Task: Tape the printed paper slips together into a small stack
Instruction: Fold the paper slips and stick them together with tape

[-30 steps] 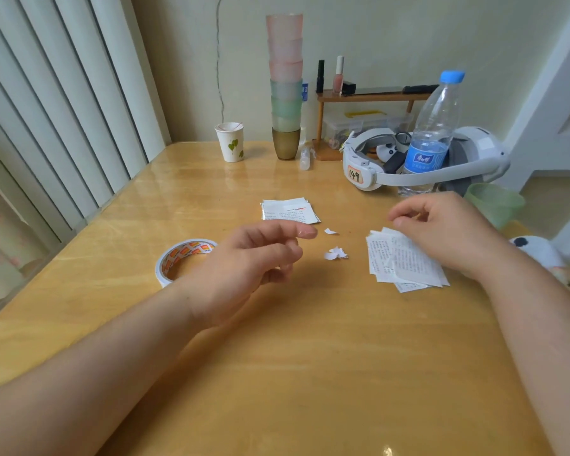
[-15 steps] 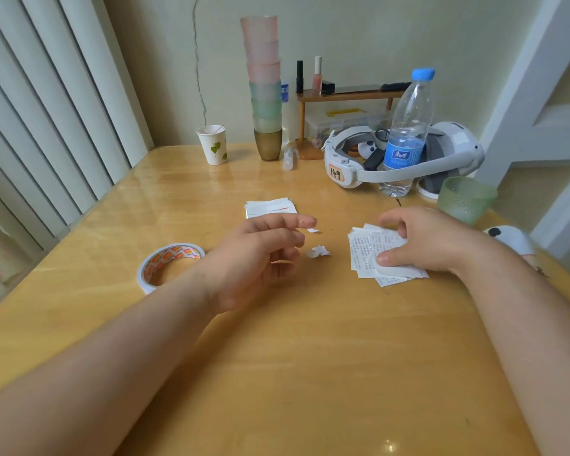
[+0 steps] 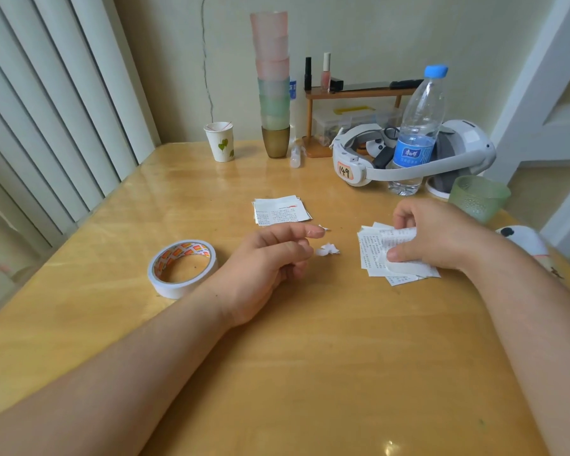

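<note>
A loose pile of printed paper slips (image 3: 372,255) lies on the wooden table (image 3: 310,373) at centre right. My right hand (image 3: 441,238) pinches the top slip of that pile between thumb and fingers, and the slip curls upward. A second small stack of slips (image 3: 280,210) lies farther back at centre. My left hand (image 3: 267,268) hovers just over the table between the two piles, index finger extended, the other fingers loosely curled, holding nothing. A roll of white double-sided tape (image 3: 182,268) sits left of that hand. Two tiny paper scraps (image 3: 327,250) lie between my hands.
At the back stand a paper cup (image 3: 220,141), a tall stack of coloured cups (image 3: 273,83), a water bottle (image 3: 415,133), a white headset (image 3: 408,159) and a small wooden shelf (image 3: 352,93). A green glass (image 3: 477,197) sits right of my right hand. Vertical blinds (image 3: 46,110) line the left edge.
My right hand came down onto the right pile and now pinches its top slip, which curls up. My left hand stayed almost still. The camera shifted slightly.
</note>
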Demonstrator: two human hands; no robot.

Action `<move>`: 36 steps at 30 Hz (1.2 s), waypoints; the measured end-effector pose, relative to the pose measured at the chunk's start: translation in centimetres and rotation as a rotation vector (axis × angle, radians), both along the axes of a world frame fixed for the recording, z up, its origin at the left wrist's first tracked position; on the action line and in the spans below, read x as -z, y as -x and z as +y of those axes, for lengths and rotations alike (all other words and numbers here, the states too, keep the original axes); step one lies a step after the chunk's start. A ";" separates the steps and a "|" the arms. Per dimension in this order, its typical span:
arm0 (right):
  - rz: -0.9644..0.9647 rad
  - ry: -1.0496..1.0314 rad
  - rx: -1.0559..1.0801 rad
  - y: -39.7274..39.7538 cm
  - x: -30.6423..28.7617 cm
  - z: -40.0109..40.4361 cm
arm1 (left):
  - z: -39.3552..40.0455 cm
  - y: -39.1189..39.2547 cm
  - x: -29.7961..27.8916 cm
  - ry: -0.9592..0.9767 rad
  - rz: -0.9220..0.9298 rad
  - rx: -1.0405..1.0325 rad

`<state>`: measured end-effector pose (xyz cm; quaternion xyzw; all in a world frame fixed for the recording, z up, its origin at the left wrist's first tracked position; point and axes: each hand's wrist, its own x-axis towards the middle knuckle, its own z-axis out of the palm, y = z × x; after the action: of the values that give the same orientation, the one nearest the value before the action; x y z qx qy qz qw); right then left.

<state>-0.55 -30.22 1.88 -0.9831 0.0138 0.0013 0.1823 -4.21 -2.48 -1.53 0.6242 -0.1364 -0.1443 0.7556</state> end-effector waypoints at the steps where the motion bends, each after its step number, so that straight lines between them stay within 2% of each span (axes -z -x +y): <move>1: 0.000 -0.003 -0.005 0.2 -0.4 0.3 | 0.0 0.0 -0.1 0.000 0.002 -0.002; 3: -0.012 -0.070 -0.018 0.8 -1.0 0.9 | -0.1 0.1 -0.1 0.001 0.008 -0.008; 4: -0.034 -0.166 -0.029 1.1 -1.3 1.4 | -0.1 0.1 -0.1 0.005 0.010 -0.013; 8: -0.093 -0.796 -0.067 2.1 -1.2 4.7 | -0.4 0.2 -0.2 0.043 0.007 -0.054; 12: 0.013 -1.139 -0.012 2.5 0.0 7.9 | -0.7 0.6 -0.6 0.116 0.002 -0.094; 18: 0.157 -1.249 -0.010 3.4 0.3 9.7 | -0.5 0.8 -0.9 0.088 -0.045 -0.199; 25: 0.275 -1.305 -0.046 3.1 -0.1 8.6 | 1.4 0.4 -1.4 0.117 -0.028 -0.153; 33: 0.328 -1.364 -0.106 3.5 -0.1 9.1 | 1.6 0.6 -1.4 -0.006 -0.089 -0.140; 36: 0.320 -1.362 -0.076 3.5 -0.1 9.2 | 1.8 0.7 -1.3 -0.145 -0.214 -0.181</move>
<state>-4.06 -21.01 1.99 -0.6378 0.0020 0.1609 0.7532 -4.95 -0.65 -0.24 0.6986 -0.1487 -0.0177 0.6997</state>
